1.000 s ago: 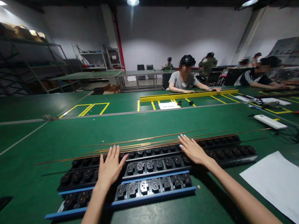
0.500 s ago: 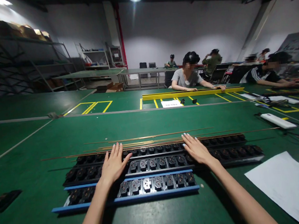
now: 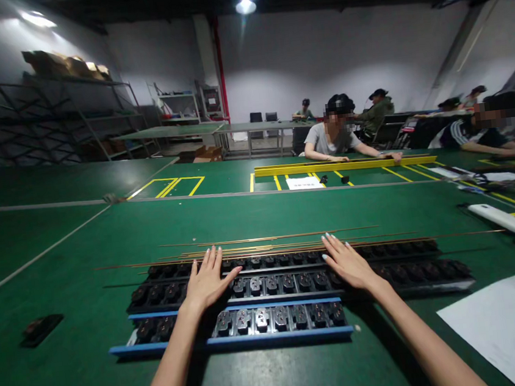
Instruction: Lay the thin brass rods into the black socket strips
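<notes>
Three rows of black sockets lie side by side on the green table. The nearest is a blue-edged strip (image 3: 282, 338); behind it are a longer black strip (image 3: 271, 285) and a back strip (image 3: 401, 248). Several thin copper-coloured rods (image 3: 253, 240) lie along the far side. My left hand (image 3: 208, 279) rests palm down across the two black strips, left of their middle, fingers spread and fingertips at the rods. Over the right part of the same strips lies my right hand (image 3: 347, 262), palm down with its fingers extended. Neither hand grips anything.
A white paper sheet (image 3: 506, 326) lies at the right, with a white power strip (image 3: 503, 217) and cables behind it. A small black part (image 3: 42, 330) sits at the left. Across the table, a person (image 3: 332, 139) touches a yellow bar (image 3: 346, 165).
The camera view has turned slightly left, so the scene appears shifted right. Both my hands stay flat over the strips, with little visible movement against them.
</notes>
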Motion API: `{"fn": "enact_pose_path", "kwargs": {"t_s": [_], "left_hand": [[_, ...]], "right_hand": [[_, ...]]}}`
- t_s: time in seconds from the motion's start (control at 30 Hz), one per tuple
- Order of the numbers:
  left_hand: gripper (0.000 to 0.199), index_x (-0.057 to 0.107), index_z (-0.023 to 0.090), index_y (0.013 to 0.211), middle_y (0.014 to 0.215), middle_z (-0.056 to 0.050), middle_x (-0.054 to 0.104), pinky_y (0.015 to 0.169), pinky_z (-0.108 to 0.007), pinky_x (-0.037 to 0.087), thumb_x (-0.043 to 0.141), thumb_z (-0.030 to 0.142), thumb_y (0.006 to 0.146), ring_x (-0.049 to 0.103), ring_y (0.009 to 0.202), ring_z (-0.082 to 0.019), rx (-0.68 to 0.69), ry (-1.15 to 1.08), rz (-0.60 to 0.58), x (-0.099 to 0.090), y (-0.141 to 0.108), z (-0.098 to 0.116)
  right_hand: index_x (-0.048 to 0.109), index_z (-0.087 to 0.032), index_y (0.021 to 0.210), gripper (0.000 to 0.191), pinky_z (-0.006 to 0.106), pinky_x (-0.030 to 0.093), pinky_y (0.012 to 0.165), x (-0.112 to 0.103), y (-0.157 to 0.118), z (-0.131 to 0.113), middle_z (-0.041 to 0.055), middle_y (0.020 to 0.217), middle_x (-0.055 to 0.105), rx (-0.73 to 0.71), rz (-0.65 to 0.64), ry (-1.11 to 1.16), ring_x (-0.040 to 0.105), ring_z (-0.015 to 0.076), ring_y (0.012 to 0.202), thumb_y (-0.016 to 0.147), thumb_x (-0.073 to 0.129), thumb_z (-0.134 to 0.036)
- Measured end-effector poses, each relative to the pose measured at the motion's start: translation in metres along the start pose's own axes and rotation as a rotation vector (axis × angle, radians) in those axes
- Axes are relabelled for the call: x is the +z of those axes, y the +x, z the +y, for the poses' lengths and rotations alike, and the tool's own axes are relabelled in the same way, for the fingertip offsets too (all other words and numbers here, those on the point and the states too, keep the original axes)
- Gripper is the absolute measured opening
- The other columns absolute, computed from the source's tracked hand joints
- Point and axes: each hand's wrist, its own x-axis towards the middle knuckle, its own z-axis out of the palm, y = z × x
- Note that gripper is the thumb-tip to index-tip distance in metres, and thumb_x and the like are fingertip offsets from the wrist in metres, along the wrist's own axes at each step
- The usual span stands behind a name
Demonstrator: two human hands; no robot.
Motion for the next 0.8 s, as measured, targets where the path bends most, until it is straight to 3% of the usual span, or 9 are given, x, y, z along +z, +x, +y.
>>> {"fn": "enact_pose_path", "kwargs": {"t_s": [0.3, 0.47, 0.63, 0.73, 0.8], "left_hand": [[0.072, 0.024, 0.021, 0.145, 0.152, -0.009, 0.018, 0.110, -0.060, 0.010, 0.011, 0.064, 0.089, 0.014, 0.141, -0.028, 0.064, -0.001, -0.021, -0.010, -0.003, -0.004], [0.076, 0.016, 0.018, 0.146, 0.153, -0.009, 0.012, 0.111, -0.058, 0.009, 0.013, 0.066, 0.088, 0.010, 0.142, -0.026, 0.017, -0.019, -0.022, -0.010, -0.007, 0.000], [0.076, 0.015, 0.018, 0.146, 0.153, -0.010, 0.010, 0.111, -0.059, 0.011, 0.017, 0.066, 0.088, 0.009, 0.142, -0.027, 0.039, -0.053, 0.088, -0.014, -0.010, 0.008], [0.068, 0.023, 0.016, 0.145, 0.153, -0.011, 0.017, 0.113, -0.053, 0.017, 0.022, 0.058, 0.091, 0.016, 0.141, -0.024, 0.224, -0.086, 0.184, -0.023, -0.020, 0.035], [0.058, 0.031, 0.017, 0.142, 0.150, -0.010, 0.027, 0.113, -0.048, 0.021, 0.026, 0.050, 0.094, 0.024, 0.139, -0.022, 0.477, -0.116, 0.221, -0.025, -0.035, 0.068]], "right_hand": [[0.020, -0.025, 0.147, 0.061, 0.047, 0.021, 0.112, 0.008, 0.000, 0.007, 0.0043, 0.151, 0.026, -0.027, 0.050, 0.021, 0.020, 0.0192, 0.139, 0.093, 0.016, -0.052], [0.014, -0.024, 0.148, 0.064, 0.052, 0.013, 0.113, 0.006, -0.001, 0.004, 0.0035, 0.152, 0.024, -0.001, 0.062, 0.049, 0.017, 0.0196, 0.140, 0.092, 0.016, -0.057], [0.020, -0.028, 0.146, 0.059, 0.054, 0.012, 0.112, 0.002, -0.003, 0.006, 0.0029, 0.151, 0.025, -0.037, 0.133, 0.116, 0.018, 0.0198, 0.140, 0.094, 0.016, -0.054], [0.034, -0.029, 0.141, 0.053, 0.052, 0.014, 0.113, -0.005, 0.001, 0.009, 0.0025, 0.149, 0.032, -0.132, 0.145, 0.152, 0.023, 0.0200, 0.139, 0.095, 0.019, -0.050], [0.048, -0.029, 0.133, 0.050, 0.049, 0.019, 0.112, -0.013, 0.010, 0.008, 0.0026, 0.146, 0.038, -0.212, 0.120, 0.180, 0.029, 0.0210, 0.136, 0.094, 0.024, -0.049]]}}
